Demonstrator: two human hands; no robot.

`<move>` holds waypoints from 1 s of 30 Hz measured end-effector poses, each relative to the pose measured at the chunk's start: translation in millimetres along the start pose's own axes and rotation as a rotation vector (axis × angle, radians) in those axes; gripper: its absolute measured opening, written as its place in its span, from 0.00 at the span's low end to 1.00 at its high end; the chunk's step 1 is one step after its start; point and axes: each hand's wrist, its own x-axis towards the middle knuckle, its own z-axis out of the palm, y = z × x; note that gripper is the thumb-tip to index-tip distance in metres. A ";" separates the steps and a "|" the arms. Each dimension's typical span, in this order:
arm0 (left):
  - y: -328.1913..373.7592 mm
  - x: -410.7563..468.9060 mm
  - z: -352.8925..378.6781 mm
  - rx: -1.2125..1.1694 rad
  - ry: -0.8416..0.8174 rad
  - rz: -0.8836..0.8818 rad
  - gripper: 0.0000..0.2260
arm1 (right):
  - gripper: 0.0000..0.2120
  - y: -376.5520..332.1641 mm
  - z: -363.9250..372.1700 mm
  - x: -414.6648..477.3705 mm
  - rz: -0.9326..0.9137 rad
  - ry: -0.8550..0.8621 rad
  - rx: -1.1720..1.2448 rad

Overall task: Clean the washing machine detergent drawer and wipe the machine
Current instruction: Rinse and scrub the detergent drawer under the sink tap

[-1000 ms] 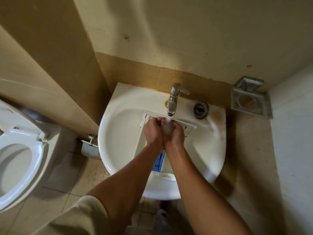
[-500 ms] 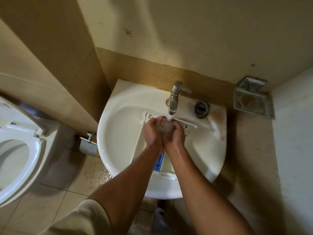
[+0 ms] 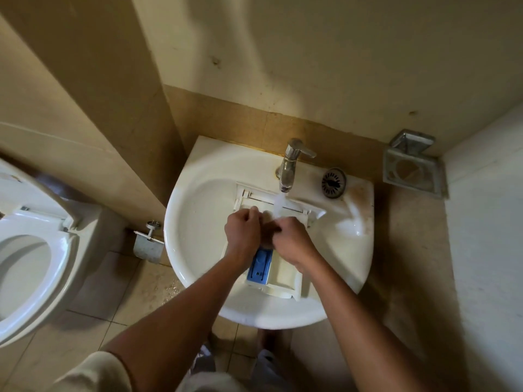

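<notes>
A white detergent drawer (image 3: 285, 274) with a blue insert (image 3: 259, 267) lies lengthwise in the white washbasin (image 3: 198, 219). Water runs from the chrome tap (image 3: 290, 165) onto the drawer's far end. My left hand (image 3: 242, 230) and my right hand (image 3: 293, 240) hover close together over the drawer's middle, just short of the stream. Both have their fingers curled inward, knuckles up. Nothing held shows in either hand; the space between them is dark and hidden.
A drain strainer (image 3: 334, 183) lies on the basin's back ledge. A metal soap holder (image 3: 414, 165) hangs on the wall at right. At left are a toilet with its seat down (image 3: 36, 256) and a paper holder (image 3: 148, 244). The tiled floor below is wet.
My hands were pressed together under the tap's stream. They have drawn back toward me and come slightly apart, so the water now falls on the drawer.
</notes>
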 end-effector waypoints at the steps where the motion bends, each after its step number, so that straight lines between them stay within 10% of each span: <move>1: 1.4 1.1 -2.0 0.139 -0.013 0.066 0.19 | 0.11 -1.7 -2.8 -4.1 -0.044 0.002 -0.169; 10: -17.1 -5.4 -30.9 0.605 -0.008 0.471 0.14 | 0.13 48.1 -7.5 -17.8 0.026 0.570 -0.373; 16: -27.2 0.1 -40.9 0.768 0.101 0.404 0.15 | 0.18 69.3 4.8 -2.9 0.277 0.331 -0.177; 30: -19.3 11.9 -36.3 0.663 -0.261 0.092 0.14 | 0.04 40.8 -41.3 -42.5 0.356 0.187 0.049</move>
